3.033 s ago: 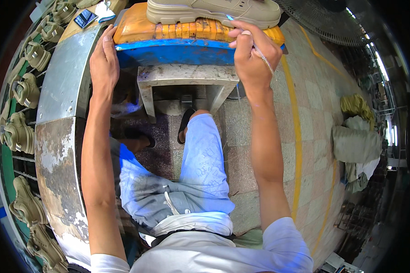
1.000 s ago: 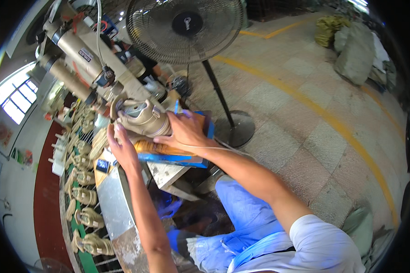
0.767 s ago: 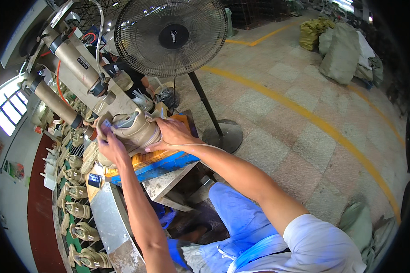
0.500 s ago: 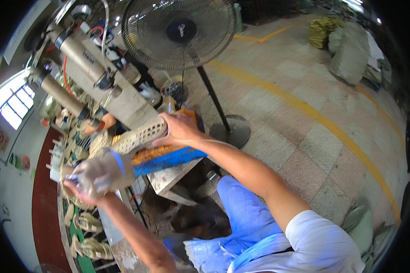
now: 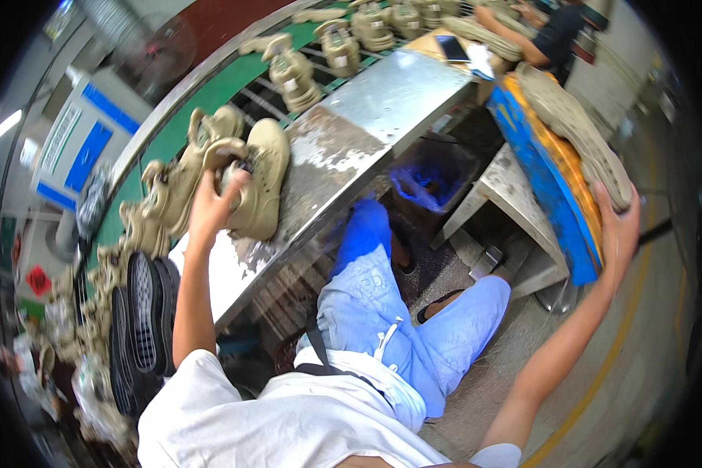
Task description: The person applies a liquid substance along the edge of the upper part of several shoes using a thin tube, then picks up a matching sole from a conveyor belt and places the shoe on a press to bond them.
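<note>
At the left, my left hand is closed on the collar of a tan shoe upper, which stands at the edge of the worn metal bench. More tan shoe uppers are right behind it on the green conveyor. On the far right, my right hand grips the near end of a tan shoe sole. That sole slants along the top of a blue and orange crate-like block, its perforated side partly visible. My right fingers are partly hidden behind the sole's end.
A metal bench runs beside the green conveyor. Black soles stand at the left. A phone lies near a co-worker's arm. A bin with a bluish liner sits below, beside a stained low table.
My view has swung left toward the conveyor. The left hand has brought the shoe upper to the bench edge. My right hand stays at the sole on the blue and orange block.
</note>
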Available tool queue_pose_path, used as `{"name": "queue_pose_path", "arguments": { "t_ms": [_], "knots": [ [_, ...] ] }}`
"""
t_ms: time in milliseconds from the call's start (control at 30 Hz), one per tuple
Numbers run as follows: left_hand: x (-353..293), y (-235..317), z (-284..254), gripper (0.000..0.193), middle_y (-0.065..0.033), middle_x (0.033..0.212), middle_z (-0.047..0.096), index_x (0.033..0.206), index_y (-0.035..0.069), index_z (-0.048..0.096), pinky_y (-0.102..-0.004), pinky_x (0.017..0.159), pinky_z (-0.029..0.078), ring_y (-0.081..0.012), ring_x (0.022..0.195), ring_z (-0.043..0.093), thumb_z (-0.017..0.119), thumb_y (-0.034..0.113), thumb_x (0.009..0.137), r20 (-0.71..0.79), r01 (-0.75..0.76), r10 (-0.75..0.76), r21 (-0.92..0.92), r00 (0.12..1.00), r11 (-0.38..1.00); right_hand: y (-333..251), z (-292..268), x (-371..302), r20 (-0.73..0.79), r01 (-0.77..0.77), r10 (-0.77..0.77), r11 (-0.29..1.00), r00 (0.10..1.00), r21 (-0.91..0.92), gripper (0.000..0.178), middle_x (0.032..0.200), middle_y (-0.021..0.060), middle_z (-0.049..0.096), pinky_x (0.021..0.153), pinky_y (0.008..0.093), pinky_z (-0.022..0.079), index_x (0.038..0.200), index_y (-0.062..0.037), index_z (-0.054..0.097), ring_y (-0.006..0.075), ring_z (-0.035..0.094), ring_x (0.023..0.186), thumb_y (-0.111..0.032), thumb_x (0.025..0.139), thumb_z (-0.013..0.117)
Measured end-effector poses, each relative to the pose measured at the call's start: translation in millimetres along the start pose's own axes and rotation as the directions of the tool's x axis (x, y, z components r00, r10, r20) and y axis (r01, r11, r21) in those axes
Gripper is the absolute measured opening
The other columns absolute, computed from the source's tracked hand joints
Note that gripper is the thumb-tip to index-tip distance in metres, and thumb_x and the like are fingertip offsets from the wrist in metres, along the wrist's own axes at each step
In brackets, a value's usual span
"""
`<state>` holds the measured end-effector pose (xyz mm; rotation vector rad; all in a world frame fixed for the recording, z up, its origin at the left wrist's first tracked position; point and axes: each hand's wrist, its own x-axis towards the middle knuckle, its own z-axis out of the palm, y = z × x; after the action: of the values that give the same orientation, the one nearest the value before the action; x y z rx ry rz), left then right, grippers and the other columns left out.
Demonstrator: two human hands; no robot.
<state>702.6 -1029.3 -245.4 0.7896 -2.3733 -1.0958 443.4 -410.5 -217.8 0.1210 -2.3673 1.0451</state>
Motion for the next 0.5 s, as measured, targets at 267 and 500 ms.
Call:
{"name": "queue_pose_path", "arguments": {
  "t_ms": [267, 500],
  "knots": [
    [7.6, -5.4, 38.4, 0.101, -0.0303, 0.14, 0.064, 0.159, -0.006, 0.037, -0.044, 0.109, 0.052, -0.0391, 0.125, 0.067, 0.083, 0.039, 0.081, -0.361, -0.026, 0.116, 0.246, 0.925, 0.969, -10.0, 0.6, -5.5, 0.007, -0.107, 0.11, 0.975, 0.994, -0.194, 0.096, 0.149, 0.0245, 0.058, 0.115, 0.0438, 0.041, 0.153, 0.0014, 0.051, 0.0344, 0.056, 0.137, -0.064, 0.088, 0.078],
    [218.1, -83.8, 24.8, 0.091, -0.0275, 0.126, 0.072, 0.145, -0.003, 0.056, -0.0439, 0.104, 0.053, -0.0394, 0.117, 0.071, 0.083, 0.047, 0.074, -0.327, -0.038, 0.083, 0.139, 0.942, 0.989, -20.9, 6.2, -2.5, 0.002, -0.05, 0.051, 0.988, 0.999, -0.143, 0.085, 0.142, 0.0213, 0.063, 0.113, 0.0415, 0.042, 0.148, 0.0025, 0.055, 0.0323, 0.059, 0.13, -0.056, 0.091, 0.079]
  ]
}}
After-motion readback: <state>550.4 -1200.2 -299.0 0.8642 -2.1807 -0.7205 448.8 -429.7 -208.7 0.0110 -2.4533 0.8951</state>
